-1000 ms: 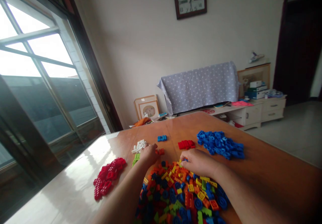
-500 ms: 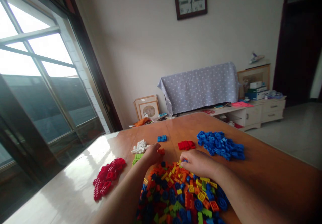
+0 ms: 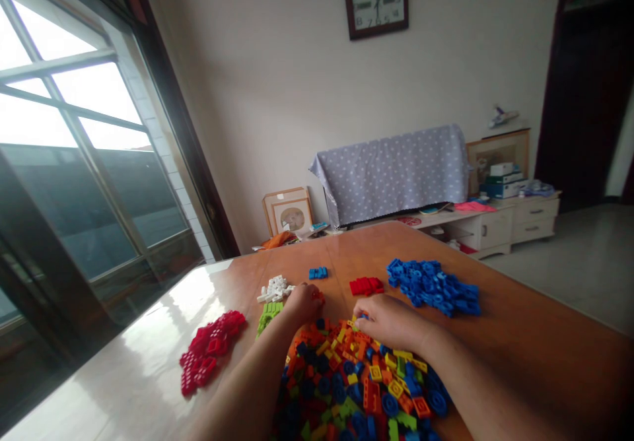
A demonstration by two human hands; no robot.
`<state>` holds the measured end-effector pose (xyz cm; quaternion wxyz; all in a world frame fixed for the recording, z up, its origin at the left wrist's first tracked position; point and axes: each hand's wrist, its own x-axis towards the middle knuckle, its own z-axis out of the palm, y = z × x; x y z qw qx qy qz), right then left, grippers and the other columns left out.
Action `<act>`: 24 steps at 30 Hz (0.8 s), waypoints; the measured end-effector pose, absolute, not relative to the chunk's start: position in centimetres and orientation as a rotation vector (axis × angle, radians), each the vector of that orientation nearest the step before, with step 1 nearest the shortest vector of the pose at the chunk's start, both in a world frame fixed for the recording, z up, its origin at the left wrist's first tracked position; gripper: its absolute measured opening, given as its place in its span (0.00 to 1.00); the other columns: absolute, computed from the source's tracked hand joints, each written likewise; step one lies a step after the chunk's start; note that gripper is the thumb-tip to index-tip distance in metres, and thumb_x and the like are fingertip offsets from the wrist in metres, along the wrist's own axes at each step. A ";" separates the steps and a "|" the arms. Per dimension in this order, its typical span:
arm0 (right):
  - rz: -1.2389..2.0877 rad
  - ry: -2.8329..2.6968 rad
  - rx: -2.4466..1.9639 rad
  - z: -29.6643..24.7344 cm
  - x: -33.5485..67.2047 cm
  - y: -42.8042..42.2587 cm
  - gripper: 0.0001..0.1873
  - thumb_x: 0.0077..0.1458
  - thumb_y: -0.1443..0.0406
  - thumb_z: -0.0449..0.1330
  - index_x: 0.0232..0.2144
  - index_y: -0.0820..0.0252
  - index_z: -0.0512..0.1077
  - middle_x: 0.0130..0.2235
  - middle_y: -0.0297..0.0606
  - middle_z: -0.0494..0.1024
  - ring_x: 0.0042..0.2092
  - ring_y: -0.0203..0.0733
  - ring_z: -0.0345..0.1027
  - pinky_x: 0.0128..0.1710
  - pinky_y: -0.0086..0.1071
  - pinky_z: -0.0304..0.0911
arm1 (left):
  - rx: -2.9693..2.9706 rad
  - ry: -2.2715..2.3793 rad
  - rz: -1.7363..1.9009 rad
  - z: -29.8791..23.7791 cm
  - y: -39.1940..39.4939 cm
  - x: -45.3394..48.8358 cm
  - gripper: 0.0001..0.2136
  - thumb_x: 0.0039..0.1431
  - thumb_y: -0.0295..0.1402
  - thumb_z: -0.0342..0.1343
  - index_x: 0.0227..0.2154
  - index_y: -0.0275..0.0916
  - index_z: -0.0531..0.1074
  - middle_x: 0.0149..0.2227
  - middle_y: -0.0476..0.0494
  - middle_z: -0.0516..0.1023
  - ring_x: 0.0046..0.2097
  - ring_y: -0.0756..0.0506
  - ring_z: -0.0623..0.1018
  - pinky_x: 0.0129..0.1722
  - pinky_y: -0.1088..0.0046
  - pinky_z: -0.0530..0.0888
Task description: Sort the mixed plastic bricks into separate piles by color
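Set apart: crimson pieces (image 3: 212, 348), green pieces (image 3: 270, 310) and white pieces (image 3: 275, 289) left; blue pile (image 3: 433, 286) right.
Mixed heap (image 3: 351, 375): near centre, colours apparently largely unseparated.
Left hand (image 3: 304, 302): curled beside orange-red piece (image 3: 321, 298); cannot tell whether holding.
Right hand (image 3: 384, 317): curled at heap's far edge; grip hidden.

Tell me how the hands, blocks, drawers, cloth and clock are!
Left hand: curled
Right hand: curled
Mixed blocks: heaped
Large blue pile: heaped
Small blue blocks: clustered
White blocks: piled
Green blocks: partly hidden
Crimson blocks: piled
Red blocks: clustered
Drawers: shut
Cloth: draped
Clock: hanging
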<state>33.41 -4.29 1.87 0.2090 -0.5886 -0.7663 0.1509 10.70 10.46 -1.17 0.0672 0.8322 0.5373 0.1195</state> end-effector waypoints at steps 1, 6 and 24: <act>0.418 -2.132 -1.639 1.9 33.4 -4.3 0.11 0.56 0.59 0.58 0.37 0.53 0.79 0.37 0.37 0.83 0.40 0.43 0.74 0.36 0.30 0.56 | 2.505 1.627 0.370 -1.3 10.5 10.7 0.08 0.53 0.33 0.59 0.35 0.38 0.80 0.40 0.40 0.79 0.41 0.42 0.77 0.44 0.70 0.70; 0.418 -2.137 -1.632 2.0 33.4 -4.4 0.11 0.57 0.60 0.57 0.37 0.54 0.79 0.35 0.37 0.83 0.38 0.42 0.74 0.34 0.29 0.55 | 2.485 1.647 0.458 -1.5 10.3 10.4 0.19 0.54 0.38 0.61 0.48 0.38 0.76 0.49 0.37 0.76 0.43 0.43 0.77 0.43 0.71 0.71; 0.423 -2.137 -1.642 2.1 33.1 -4.5 0.12 0.57 0.58 0.58 0.37 0.54 0.79 0.36 0.38 0.82 0.39 0.43 0.74 0.34 0.30 0.54 | 2.613 1.384 0.307 1.0 3.6 10.0 0.10 0.53 0.40 0.61 0.36 0.48 0.82 0.41 0.42 0.78 0.44 0.40 0.74 0.47 0.64 0.69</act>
